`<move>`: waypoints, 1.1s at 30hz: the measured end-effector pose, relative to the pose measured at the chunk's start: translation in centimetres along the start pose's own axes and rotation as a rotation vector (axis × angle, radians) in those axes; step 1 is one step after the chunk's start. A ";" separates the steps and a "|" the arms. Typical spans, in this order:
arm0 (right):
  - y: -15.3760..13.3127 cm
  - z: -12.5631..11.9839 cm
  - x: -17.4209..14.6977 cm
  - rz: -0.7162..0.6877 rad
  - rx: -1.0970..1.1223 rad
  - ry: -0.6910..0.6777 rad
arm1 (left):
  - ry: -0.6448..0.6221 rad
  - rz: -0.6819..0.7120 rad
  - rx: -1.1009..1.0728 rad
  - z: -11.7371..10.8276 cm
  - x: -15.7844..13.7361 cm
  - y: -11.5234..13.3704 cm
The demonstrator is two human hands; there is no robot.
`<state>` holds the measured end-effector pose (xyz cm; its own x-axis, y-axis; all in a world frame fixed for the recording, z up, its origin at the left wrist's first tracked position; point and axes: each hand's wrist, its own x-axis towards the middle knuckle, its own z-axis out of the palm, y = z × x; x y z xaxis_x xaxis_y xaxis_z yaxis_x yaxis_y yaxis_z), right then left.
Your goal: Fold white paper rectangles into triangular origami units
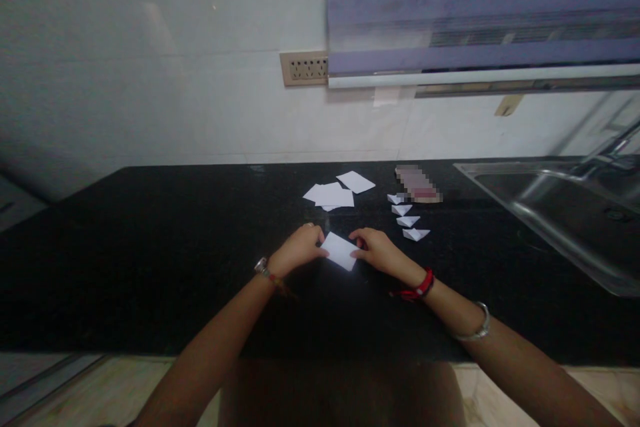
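Between my two hands is a small white sheet of paper (341, 252), tilted a little, over the black countertop. My left hand (301, 247) pinches its left edge with thumb and fingers. At the opposite edge my right hand (379, 250) grips the same sheet, its fingers curled. Beyond them lies a loose pile of flat white paper sheets (334, 195), with one sheet (356, 181) set off to its right. Several small folded paper pieces (408, 221) stand in a column right of my right hand.
A blurred-out flat object (419, 185) lies behind the folded pieces. On the right a steel sink (550, 240) with a faucet (613, 153) is set into the black countertop (150, 267). A socket panel (306, 69) and a purple blind (475, 13) are on the wall.
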<state>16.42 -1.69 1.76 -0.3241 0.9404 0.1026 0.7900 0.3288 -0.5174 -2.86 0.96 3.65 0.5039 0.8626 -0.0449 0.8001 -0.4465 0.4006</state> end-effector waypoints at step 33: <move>-0.1 -0.2 0.2 0.137 0.751 0.089 | 0.021 -0.020 -0.819 0.0 0.5 1.3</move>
<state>16.40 -1.53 2.04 -0.1809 0.9823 0.0478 0.2439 0.0919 -0.9654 -1.54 0.83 4.13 0.4795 0.8764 -0.0451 0.3135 -0.1231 0.9416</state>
